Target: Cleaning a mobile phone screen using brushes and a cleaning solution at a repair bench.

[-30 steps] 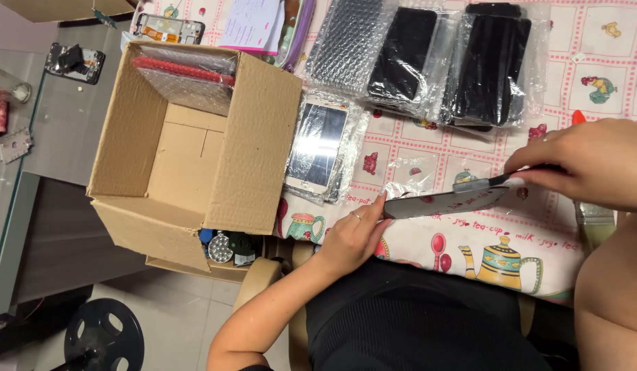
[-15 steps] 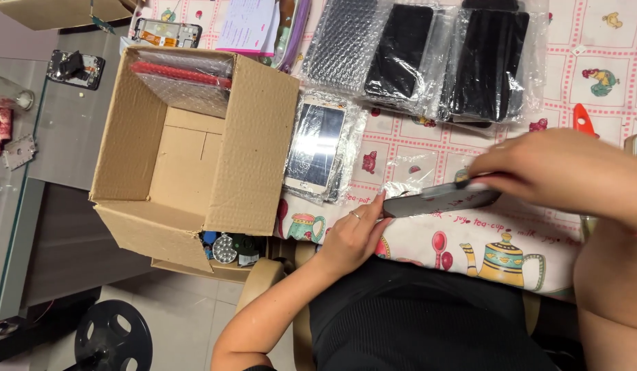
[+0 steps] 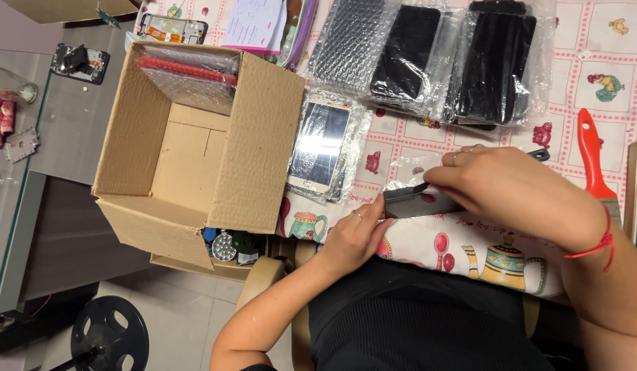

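Note:
My left hand [image 3: 356, 233] pinches the left end of a dark flat slab in clear plastic wrap [image 3: 408, 203] at the near edge of the table. My right hand [image 3: 511, 192], with a red string at the wrist, lies over the rest of the slab and grips it from above; most of the slab is hidden under it. A white-framed phone screen in plastic [image 3: 322, 144] lies just beyond my left hand.
An open cardboard box [image 3: 256, 137] stands at the left and holds bubble-wrapped items with a red strip. Black screens in bubble wrap [image 3: 414, 51] and in clear bags [image 3: 497, 65] lie at the back. An orange-handled brush [image 3: 593, 165] lies at the right on the patterned tablecloth [image 3: 469, 254].
My right hand has slid left along the wrapped slab and now covers most of it. My left hand has stayed at the slab's left end.

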